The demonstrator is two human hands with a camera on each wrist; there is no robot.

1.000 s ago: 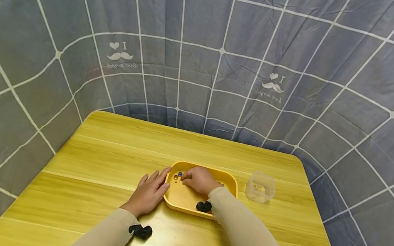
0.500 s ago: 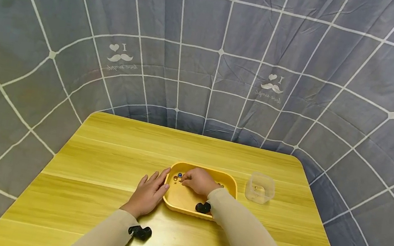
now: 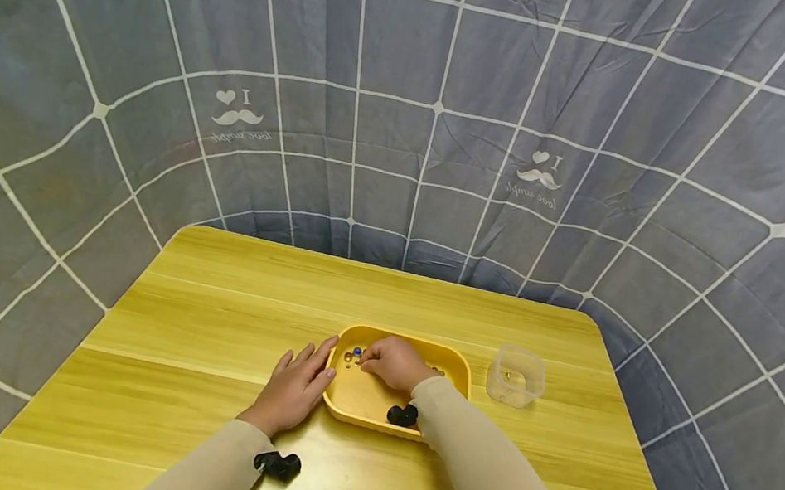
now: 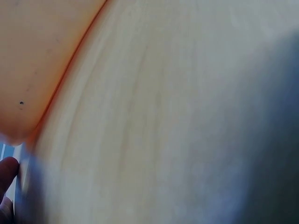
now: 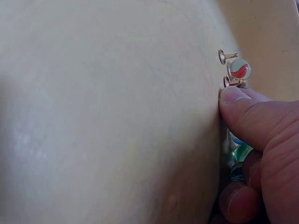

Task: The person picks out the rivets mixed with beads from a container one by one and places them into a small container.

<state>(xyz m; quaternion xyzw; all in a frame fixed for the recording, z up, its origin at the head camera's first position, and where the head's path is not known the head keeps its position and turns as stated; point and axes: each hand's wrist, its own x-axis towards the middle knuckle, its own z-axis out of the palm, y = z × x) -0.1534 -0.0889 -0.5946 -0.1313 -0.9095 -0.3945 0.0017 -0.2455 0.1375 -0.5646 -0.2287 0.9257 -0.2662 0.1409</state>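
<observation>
A yellow tray [image 3: 356, 421] lies on the wooden table. My left hand [image 3: 293, 388] rests at the tray's left side, fingers extended, touching its rim. My right hand [image 3: 397, 363] reaches inside, thumb and fingertips together at a gold thumbtack [image 5: 226, 82], which it appears to pinch; the fingertips hide part of it. Just above in the right wrist view, another thumbtack [image 5: 222, 57] lies by a marble with a red swirl [image 5: 240, 69]. A green marble [image 5: 241, 151] shows behind my thumb. The blue marble [image 3: 357, 352] sits near the tray's left end.
To the right of the tray stands a clear plastic box [image 3: 513, 397] with a few small gold pieces in it. More small items [image 3: 438, 371] lie at the tray's right end, partly behind my right hand. A grey checked curtain [image 3: 393, 136] surrounds the table [image 3: 201, 319].
My right fingertips have shifted slightly within the tray, staying beside the marbles at the left end. My left hand holds its place at the rim. The head view has tilted a little.
</observation>
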